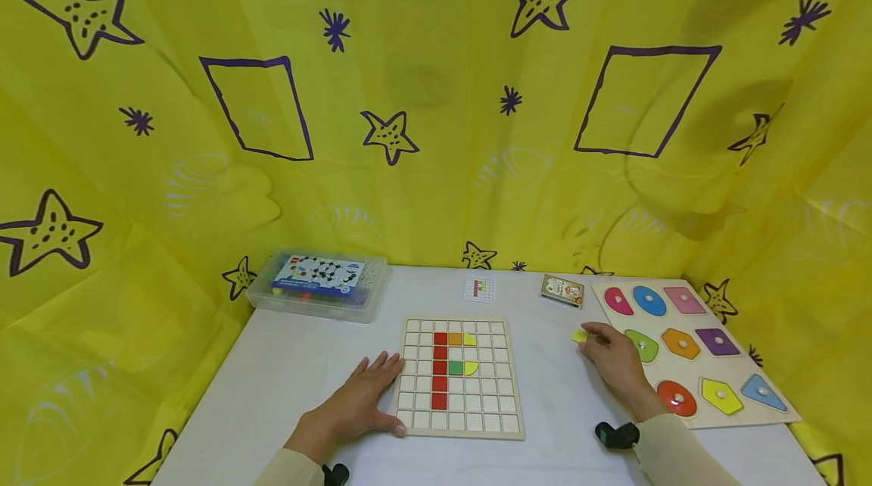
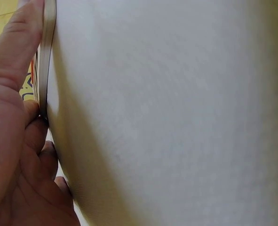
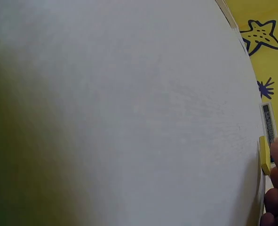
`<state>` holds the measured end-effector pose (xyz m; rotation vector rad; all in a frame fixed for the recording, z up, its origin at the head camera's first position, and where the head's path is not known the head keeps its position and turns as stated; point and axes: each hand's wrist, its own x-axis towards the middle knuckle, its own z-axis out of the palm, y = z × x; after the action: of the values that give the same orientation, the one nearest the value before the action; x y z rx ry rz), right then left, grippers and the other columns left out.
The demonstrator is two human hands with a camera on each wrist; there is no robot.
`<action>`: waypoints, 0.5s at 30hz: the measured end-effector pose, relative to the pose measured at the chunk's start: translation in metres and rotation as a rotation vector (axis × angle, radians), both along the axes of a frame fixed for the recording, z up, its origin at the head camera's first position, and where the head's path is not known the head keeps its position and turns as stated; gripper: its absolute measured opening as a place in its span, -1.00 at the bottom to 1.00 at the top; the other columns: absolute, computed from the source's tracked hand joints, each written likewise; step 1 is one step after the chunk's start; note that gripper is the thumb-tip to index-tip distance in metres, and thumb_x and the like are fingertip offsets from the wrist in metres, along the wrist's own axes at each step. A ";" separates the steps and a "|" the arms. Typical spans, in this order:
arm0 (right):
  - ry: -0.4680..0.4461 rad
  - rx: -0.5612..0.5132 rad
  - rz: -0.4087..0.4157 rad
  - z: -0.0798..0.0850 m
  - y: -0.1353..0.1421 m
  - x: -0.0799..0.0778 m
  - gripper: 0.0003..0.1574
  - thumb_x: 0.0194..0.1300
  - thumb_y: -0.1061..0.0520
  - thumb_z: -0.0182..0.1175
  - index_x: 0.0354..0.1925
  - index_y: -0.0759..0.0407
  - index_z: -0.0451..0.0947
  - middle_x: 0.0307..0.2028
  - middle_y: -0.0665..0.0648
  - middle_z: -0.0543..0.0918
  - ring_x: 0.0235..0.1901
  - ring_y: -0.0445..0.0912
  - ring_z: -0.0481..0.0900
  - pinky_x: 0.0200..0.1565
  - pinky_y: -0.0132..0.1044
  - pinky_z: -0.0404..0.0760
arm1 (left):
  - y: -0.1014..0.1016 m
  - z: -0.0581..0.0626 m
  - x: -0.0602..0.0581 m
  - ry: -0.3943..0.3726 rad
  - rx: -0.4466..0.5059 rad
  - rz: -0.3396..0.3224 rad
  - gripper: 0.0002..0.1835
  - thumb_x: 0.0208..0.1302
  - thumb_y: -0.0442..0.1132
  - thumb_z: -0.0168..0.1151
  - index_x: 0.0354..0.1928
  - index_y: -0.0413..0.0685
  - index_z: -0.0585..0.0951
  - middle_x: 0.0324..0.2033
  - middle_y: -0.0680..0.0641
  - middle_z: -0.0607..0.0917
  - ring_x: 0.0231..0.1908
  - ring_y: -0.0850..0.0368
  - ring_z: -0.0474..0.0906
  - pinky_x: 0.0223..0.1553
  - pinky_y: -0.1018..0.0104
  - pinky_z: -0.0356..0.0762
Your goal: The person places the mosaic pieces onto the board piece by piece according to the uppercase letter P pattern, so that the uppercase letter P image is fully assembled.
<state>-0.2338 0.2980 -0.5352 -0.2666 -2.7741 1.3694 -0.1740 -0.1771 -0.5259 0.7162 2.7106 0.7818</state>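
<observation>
A wooden grid board [image 1: 470, 436] lies in front of me. It bears a column of red square tiles [image 1: 440, 384], an orange square [image 1: 455, 339], a green square [image 1: 456, 368] and two yellow rounded tiles [image 1: 470, 369]. At the board's left edge my left hand [image 1: 356, 403] rests with fingers spread, thumb at the near corner. The left wrist view shows the thumb along the board's edge [image 2: 48, 47]. To the right of the board, my right hand [image 1: 616, 365] pinches a small yellow tile [image 1: 579, 336] between thumb and fingers. In the right wrist view this tile [image 3: 265, 156] appears close over the white tabletop.
A shape puzzle board [image 1: 732, 416] with knobbed pieces lies at the right, partly behind my right hand. Farther back are a small pattern card [image 1: 480, 289], a card box [image 1: 562, 291] and a clear plastic case [image 1: 320, 310]. A yellow patterned curtain [image 1: 436, 198] surrounds the table.
</observation>
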 end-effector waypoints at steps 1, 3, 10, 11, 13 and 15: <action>0.002 0.010 -0.004 -0.001 0.000 -0.001 -0.46 0.44 0.25 0.23 0.33 0.36 0.52 0.24 0.43 0.57 0.16 0.25 0.43 0.23 0.10 0.50 | 0.000 0.000 0.000 0.000 -0.001 0.000 0.29 -0.08 0.21 0.64 0.59 -0.30 0.25 0.59 -0.28 0.29 0.63 -0.33 0.04 0.64 -0.33 -0.13; 0.000 0.033 -0.012 -0.004 -0.001 -0.003 -0.47 0.43 0.26 0.23 0.32 0.35 0.53 0.23 0.43 0.57 0.16 0.26 0.43 0.25 0.15 0.50 | 0.000 -0.001 0.000 -0.001 -0.001 0.001 0.29 -0.08 0.21 0.64 0.60 -0.29 0.25 0.59 -0.27 0.29 0.63 -0.32 0.04 0.64 -0.33 -0.13; -0.005 0.066 0.047 -0.004 -0.005 -0.004 -0.53 0.42 0.30 0.20 0.26 0.34 0.57 0.20 0.41 0.62 0.18 0.28 0.47 0.31 0.27 0.45 | 0.000 -0.002 0.000 0.002 -0.005 0.000 0.29 -0.09 0.22 0.64 0.60 -0.28 0.25 0.60 -0.27 0.28 0.63 -0.32 0.04 0.64 -0.32 -0.13; -0.007 0.068 0.063 -0.004 -0.005 -0.003 -0.54 0.42 0.30 0.20 0.26 0.34 0.58 0.20 0.41 0.62 0.18 0.28 0.47 0.32 0.29 0.45 | 0.000 -0.002 0.000 0.001 -0.006 0.000 0.29 -0.09 0.22 0.64 0.60 -0.28 0.25 0.60 -0.27 0.28 0.63 -0.32 0.04 0.64 -0.32 -0.13; -0.016 0.072 0.087 -0.002 -0.005 -0.001 -0.53 0.43 0.29 0.21 0.27 0.33 0.57 0.21 0.40 0.63 0.19 0.27 0.48 0.34 0.29 0.45 | 0.000 -0.001 0.000 -0.003 -0.005 0.001 0.29 -0.09 0.22 0.64 0.60 -0.28 0.25 0.60 -0.27 0.28 0.63 -0.33 0.03 0.64 -0.32 -0.13; -0.023 0.072 0.098 -0.001 -0.004 0.000 -0.50 0.43 0.28 0.22 0.30 0.34 0.55 0.23 0.41 0.61 0.20 0.28 0.47 0.36 0.30 0.45 | 0.000 -0.001 0.000 -0.008 -0.004 0.004 0.29 -0.08 0.22 0.64 0.60 -0.28 0.24 0.60 -0.27 0.28 0.63 -0.33 0.03 0.64 -0.32 -0.14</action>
<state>-0.2335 0.2940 -0.5365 -0.1464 -2.8844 1.2906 -0.1742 -0.1771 -0.5268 0.7062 2.7064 0.7779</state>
